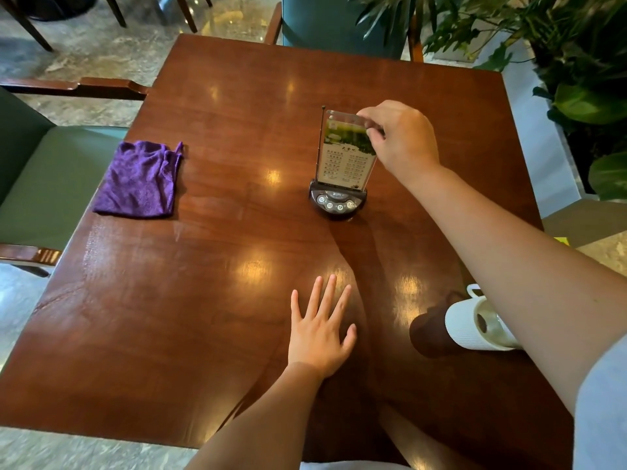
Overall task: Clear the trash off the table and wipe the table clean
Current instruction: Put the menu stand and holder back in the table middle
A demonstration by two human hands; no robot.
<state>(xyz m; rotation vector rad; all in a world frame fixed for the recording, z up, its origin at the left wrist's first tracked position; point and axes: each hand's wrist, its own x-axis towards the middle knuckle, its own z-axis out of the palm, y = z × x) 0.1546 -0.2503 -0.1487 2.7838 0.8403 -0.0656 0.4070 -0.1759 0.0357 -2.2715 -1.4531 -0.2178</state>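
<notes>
step: looks like late tidy-up, no trash seen on table (pixel 237 334) | right hand (pixel 402 139) pinching top of menu stand (pixel 342 157) | left hand (pixel 320 329) flat, fingers spread, empty | cloth (pixel 140 179) folded at left edge | cup (pixel 475 325) near right edge | next: likely steady the stand, then fetch cloth

Printed menu card (pixel 346 154) in clear acrylic stand, centre-right of frame: Chinese heading below green picture, columns of small print beneath; characters too small to read. Call-button base (pixel 337 201) under it: four round icon buttons, small illegible label above.
</notes>
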